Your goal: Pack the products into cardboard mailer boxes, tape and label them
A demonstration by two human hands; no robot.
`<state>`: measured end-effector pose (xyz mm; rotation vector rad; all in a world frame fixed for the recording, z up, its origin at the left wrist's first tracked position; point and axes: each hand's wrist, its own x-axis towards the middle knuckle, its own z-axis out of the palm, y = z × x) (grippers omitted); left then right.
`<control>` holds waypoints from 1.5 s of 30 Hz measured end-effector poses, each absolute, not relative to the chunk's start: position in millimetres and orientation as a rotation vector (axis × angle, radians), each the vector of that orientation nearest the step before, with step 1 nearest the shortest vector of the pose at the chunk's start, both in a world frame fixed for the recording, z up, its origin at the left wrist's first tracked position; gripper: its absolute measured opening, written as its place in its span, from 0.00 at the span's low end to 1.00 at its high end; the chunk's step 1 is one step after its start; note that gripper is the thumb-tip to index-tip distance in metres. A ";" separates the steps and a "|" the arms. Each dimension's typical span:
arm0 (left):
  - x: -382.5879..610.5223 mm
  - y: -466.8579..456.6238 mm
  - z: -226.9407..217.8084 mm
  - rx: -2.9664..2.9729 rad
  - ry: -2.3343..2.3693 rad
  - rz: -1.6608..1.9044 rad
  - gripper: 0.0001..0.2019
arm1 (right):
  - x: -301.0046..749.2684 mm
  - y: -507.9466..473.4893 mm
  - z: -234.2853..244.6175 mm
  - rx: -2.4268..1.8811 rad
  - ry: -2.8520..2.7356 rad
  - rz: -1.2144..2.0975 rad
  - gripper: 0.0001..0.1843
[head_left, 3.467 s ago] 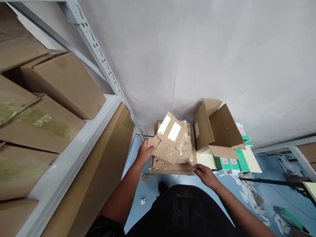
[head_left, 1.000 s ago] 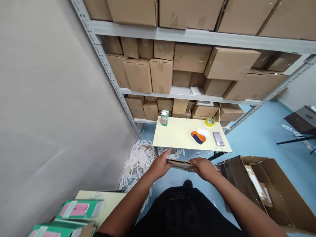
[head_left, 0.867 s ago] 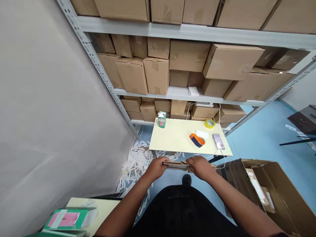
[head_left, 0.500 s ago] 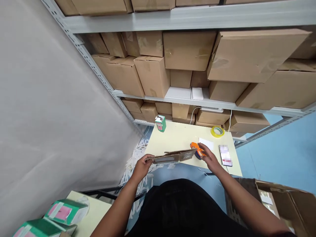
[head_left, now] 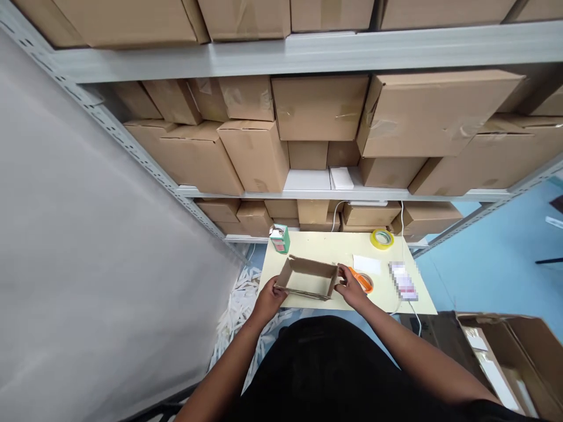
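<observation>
Between my two hands a brown cardboard box [head_left: 314, 266] is spread into a rectangular frame. Pale tabletop colour shows through its middle, so it looks open at top and bottom. My left hand [head_left: 269, 300] is closed on its left end, thumb near the front corner. Its right end is pinched by my right hand [head_left: 350, 288], fingers at the edge. Just beside the right hand an orange tape dispenser [head_left: 366, 282] lies on the table, partly covered by the fingers. A white sheet of paper [head_left: 366, 265] lies behind the dispenser.
On the pale table [head_left: 325, 241] stand a small green box [head_left: 281, 241], a yellow tape roll [head_left: 373, 240] and a blurred flat item [head_left: 402, 281]. Shelves [head_left: 264, 196] of cartons rise behind. A large open carton [head_left: 519, 328] is at right; paper strips [head_left: 237, 305] litter the floor.
The flattened cardboard has been opened into a rectangular frame. My right hand has moved left from beside the tape dispenser and taken hold of its right end. The view has shifted.
</observation>
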<state>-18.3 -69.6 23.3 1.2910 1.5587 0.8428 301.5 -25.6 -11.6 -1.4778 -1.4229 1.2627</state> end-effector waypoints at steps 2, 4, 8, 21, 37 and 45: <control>-24.3 -59.3 18.3 1.362 1.542 0.784 0.30 | 286.8 -27.2 -17.3 -1.497 -1.393 1.287 0.37; -32.4 -51.6 14.5 1.412 1.528 0.732 0.34 | 273.2 -28.3 -20.3 -1.539 -1.344 1.306 0.35; -50.5 -42.1 11.2 1.573 1.448 0.619 0.44 | 255.8 -28.7 -16.8 -1.670 -1.281 1.275 0.34; -36.2 -24.4 0.1 2.035 1.306 0.443 0.42 | 255.4 21.7 -11.5 -1.762 -1.341 1.257 0.39; -2.6 2.8 -4.9 1.621 1.671 0.570 0.29 | 288.7 -0.2 -25.5 -1.717 -1.513 1.193 0.32; 1.1 13.6 -17.5 1.854 1.662 0.618 0.50 | 276.7 9.8 -42.7 -1.921 -1.653 1.035 0.22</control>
